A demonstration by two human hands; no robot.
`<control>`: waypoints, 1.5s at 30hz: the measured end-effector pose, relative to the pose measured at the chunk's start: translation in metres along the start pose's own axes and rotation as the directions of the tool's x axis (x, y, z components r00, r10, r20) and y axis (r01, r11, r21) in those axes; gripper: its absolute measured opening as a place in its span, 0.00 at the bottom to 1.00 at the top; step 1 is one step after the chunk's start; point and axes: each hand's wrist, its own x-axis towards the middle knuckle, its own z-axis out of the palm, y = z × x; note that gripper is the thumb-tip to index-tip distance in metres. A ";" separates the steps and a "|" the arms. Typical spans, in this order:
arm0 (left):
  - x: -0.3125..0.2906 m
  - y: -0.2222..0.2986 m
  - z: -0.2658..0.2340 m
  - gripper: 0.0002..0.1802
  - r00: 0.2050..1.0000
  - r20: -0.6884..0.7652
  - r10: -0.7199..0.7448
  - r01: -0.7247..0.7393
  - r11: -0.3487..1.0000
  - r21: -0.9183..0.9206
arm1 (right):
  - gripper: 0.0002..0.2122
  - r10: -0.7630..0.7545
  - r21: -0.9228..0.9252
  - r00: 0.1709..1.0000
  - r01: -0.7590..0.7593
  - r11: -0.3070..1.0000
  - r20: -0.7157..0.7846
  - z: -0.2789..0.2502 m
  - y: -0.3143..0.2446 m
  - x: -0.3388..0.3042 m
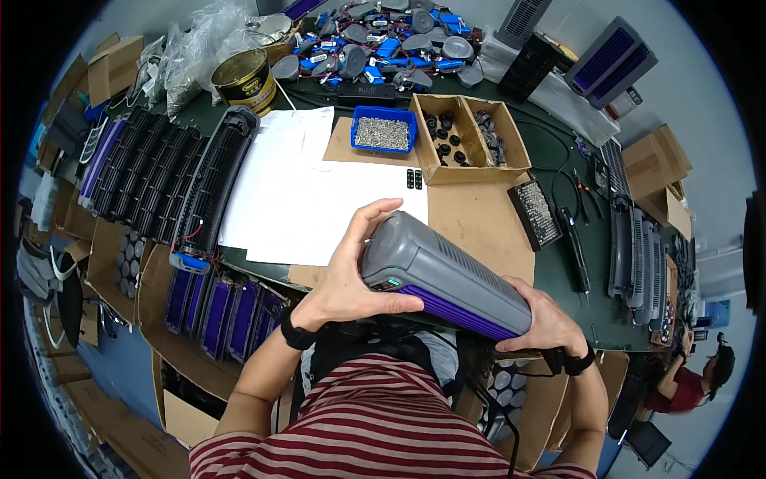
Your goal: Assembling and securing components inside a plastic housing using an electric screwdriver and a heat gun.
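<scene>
Seeing on bench (565,299) blue tray (412,128) full of small metal pieces (381,134), plus two-compartment cardboard box (479,173) with black round parts (444,149) in left, grey parts (490,132) in right. Holding grey-and-purple unit (455,271) at bench's near edge, clamped at opposite ends between half-curled left hand (345,281) and right hand (549,321). Noting printed yellow-and-black label (259,100) on tin (241,70).

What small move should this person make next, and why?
Perhaps lower the grey-and-purple unit onto the white paper: the left hand and right hand hold it by its ends at the near edge of the green table, and the paper lies just beyond.
</scene>
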 end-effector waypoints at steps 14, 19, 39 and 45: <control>0.030 0.017 -0.047 0.36 0.924 0.077 0.375 -0.379 0.863 0.333 | 0.45 -0.347 -0.596 0.787 -0.032 0.802 -0.511 0.002 -0.023 0.029; 0.040 -0.019 -0.067 0.45 0.906 0.337 0.255 -0.407 0.739 0.536 | 0.54 -0.300 -0.635 0.794 -0.136 0.761 -0.529 0.033 -0.004 0.046; 0.173 -0.028 -0.108 0.09 0.983 0.178 -0.053 -0.155 0.284 0.946 | 0.05 -0.452 -0.618 0.774 0.101 0.779 -0.444 -0.024 -0.106 0.285; 0.196 -0.067 -0.097 0.12 0.964 0.063 -0.259 -0.061 0.018 0.998 | 0.07 -0.517 -0.777 0.763 0.029 0.628 -0.388 -0.005 -0.091 0.322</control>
